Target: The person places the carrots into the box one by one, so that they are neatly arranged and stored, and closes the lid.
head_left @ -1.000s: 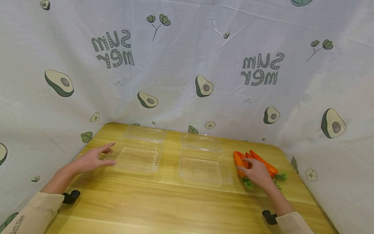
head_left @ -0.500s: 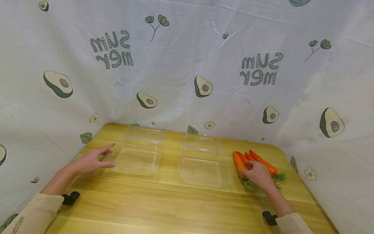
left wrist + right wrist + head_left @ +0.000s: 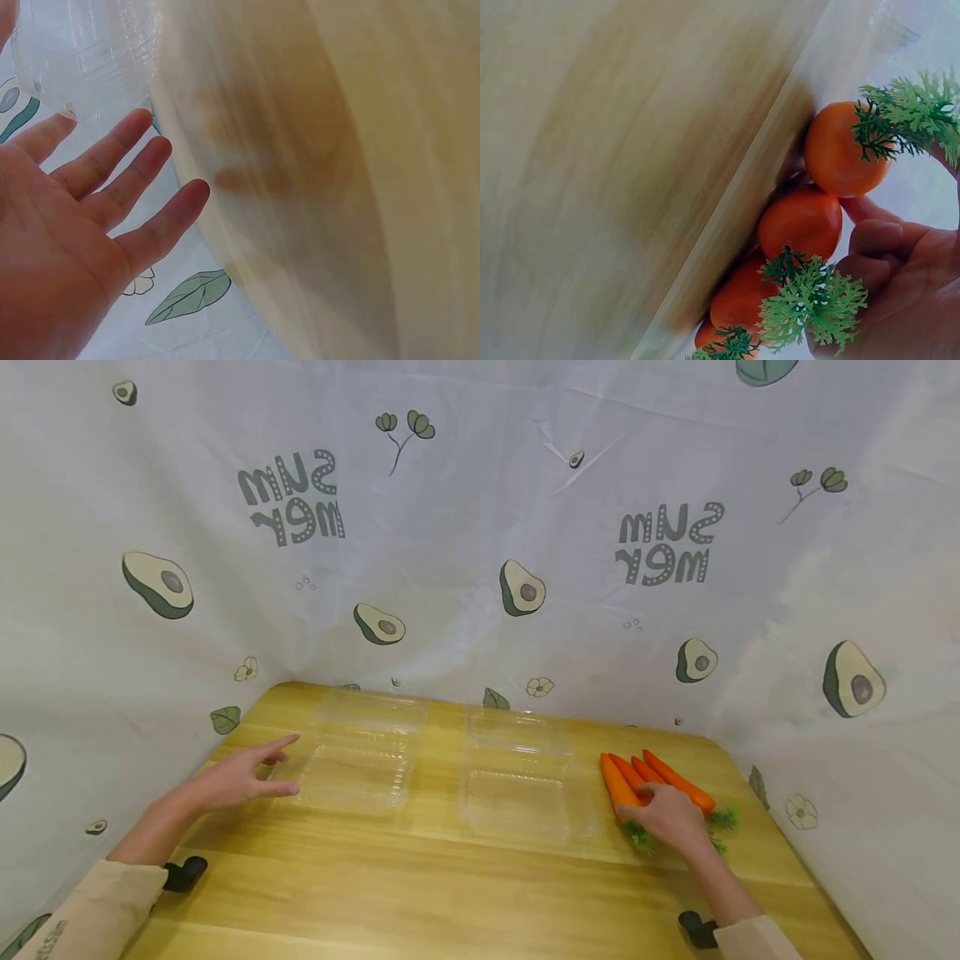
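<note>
Low down, right fingers (image 3: 879, 238) round one carrot (image 3: 837, 157).

1. Carrots (image 3: 678, 783): smooth, plastic-looking skin; glossy, with light highlights on the rounded ends.
2. Leafy tops (image 3: 814, 306): finely cut, plastic-looking fronds; rough in outline, mostly matt.
3. Containers (image 3: 352, 781): thin, clear plastic; glossy, with ribbed walls that catch bright glints.
4. Worktop (image 3: 420, 885): wood or wood-look surface; visible grain, smooth, with a soft sheen.
5. Curtain (image 3: 450, 518): thin sheet, cloth or plastic not determinable; printed, largely matt, lightly creased.
6. Sleeves (image 3: 97, 906): soft cloth; matt, wrinkled.
7. Wrist fittings (image 3: 185, 874): dark, smooth, plastic-looking.
</note>
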A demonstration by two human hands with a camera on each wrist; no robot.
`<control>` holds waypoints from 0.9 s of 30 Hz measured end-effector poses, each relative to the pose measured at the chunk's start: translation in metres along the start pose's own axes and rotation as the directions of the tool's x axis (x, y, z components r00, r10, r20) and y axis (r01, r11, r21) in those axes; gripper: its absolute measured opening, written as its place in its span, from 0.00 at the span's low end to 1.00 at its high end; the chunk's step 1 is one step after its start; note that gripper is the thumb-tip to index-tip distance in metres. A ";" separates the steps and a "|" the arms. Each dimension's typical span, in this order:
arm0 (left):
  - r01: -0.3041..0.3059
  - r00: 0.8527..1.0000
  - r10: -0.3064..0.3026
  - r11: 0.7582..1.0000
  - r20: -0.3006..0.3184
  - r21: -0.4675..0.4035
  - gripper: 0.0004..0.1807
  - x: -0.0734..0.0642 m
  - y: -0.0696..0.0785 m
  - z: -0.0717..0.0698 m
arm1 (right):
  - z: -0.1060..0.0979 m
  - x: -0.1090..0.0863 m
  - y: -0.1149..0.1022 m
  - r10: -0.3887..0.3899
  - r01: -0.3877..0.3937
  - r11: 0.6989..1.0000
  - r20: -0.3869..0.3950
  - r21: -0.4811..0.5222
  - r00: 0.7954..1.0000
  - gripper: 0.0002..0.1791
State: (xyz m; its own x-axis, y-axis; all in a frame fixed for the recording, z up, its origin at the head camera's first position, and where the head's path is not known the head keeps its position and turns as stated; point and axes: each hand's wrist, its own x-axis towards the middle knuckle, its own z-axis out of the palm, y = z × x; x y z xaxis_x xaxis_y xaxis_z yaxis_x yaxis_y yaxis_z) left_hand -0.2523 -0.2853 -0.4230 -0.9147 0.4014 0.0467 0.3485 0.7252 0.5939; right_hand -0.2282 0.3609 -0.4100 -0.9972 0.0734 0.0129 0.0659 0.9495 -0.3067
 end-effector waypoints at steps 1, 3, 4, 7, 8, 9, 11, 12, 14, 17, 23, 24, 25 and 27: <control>0.001 1.000 -0.001 1.000 0.005 0.003 0.50 0.000 0.001 -0.001 | 0.000 0.000 0.000 -0.001 0.001 1.000 0.001 0.003 1.000 0.40; 0.001 1.000 -0.001 1.000 0.014 0.007 0.50 0.000 0.002 -0.001 | 0.001 0.000 0.001 -0.006 0.006 1.000 0.008 0.010 1.000 0.40; 0.003 1.000 -0.003 1.000 0.016 0.007 0.50 0.000 0.003 0.000 | 0.002 -0.001 0.002 -0.009 0.008 1.000 0.012 0.013 1.000 0.40; 0.010 1.000 -0.010 1.000 0.012 0.008 0.50 0.000 0.004 0.001 | 0.003 -0.002 0.002 -0.011 0.011 1.000 0.010 0.003 1.000 0.41; 0.009 1.000 -0.009 1.000 0.009 0.006 0.50 0.000 0.004 0.001 | 0.004 -0.002 0.003 -0.011 0.011 1.000 0.007 -0.003 1.000 0.41; 0.009 1.000 -0.010 1.000 0.006 0.003 0.50 0.000 0.004 0.001 | 0.003 -0.001 0.003 -0.010 0.010 1.000 0.005 -0.013 1.000 0.41; 0.010 1.000 -0.010 1.000 0.007 -0.002 0.49 0.000 0.004 0.001 | 0.002 -0.001 0.003 -0.004 0.005 1.000 0.004 -0.030 1.000 0.42; 0.010 1.000 -0.010 1.000 0.008 -0.006 0.50 0.000 0.004 0.001 | 0.001 -0.001 0.003 -0.002 0.002 0.999 0.007 -0.038 1.000 0.42; 0.012 1.000 -0.012 1.000 0.014 -0.013 0.50 0.000 0.004 0.001 | 0.000 0.000 0.003 0.000 0.001 0.999 0.017 -0.044 1.000 0.41; 0.017 1.000 -0.017 1.000 0.018 -0.014 0.49 -0.001 0.004 0.001 | 0.000 0.000 0.003 0.001 0.001 0.999 0.029 -0.046 1.000 0.41; 0.026 1.000 -0.025 1.000 0.017 -0.005 0.50 -0.001 0.005 0.001 | 0.000 0.000 0.002 0.005 -0.004 0.999 0.030 -0.035 1.000 0.39; 0.027 0.999 -0.027 1.000 0.017 -0.004 0.50 -0.001 0.006 0.001 | 0.000 0.000 0.002 0.005 -0.004 0.999 0.029 -0.034 1.000 0.39; 0.030 0.999 -0.030 1.000 0.018 -0.002 0.50 -0.001 0.006 0.001 | 0.000 -0.001 0.002 0.005 -0.004 0.999 0.028 -0.034 1.000 0.39; 0.034 0.999 -0.034 0.999 0.019 0.002 0.50 -0.001 0.006 0.001 | 0.000 -0.001 0.003 0.002 -0.001 0.999 0.026 -0.034 1.000 0.39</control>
State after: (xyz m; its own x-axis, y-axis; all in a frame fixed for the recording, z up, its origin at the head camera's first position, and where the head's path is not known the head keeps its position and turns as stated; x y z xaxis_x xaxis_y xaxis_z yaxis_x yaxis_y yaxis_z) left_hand -0.2491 -0.2806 -0.4202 -0.9220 0.3870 0.0115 0.3178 0.7396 0.5933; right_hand -0.2272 0.3635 -0.4105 -0.9977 0.0672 -0.0123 0.0680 0.9592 -0.2744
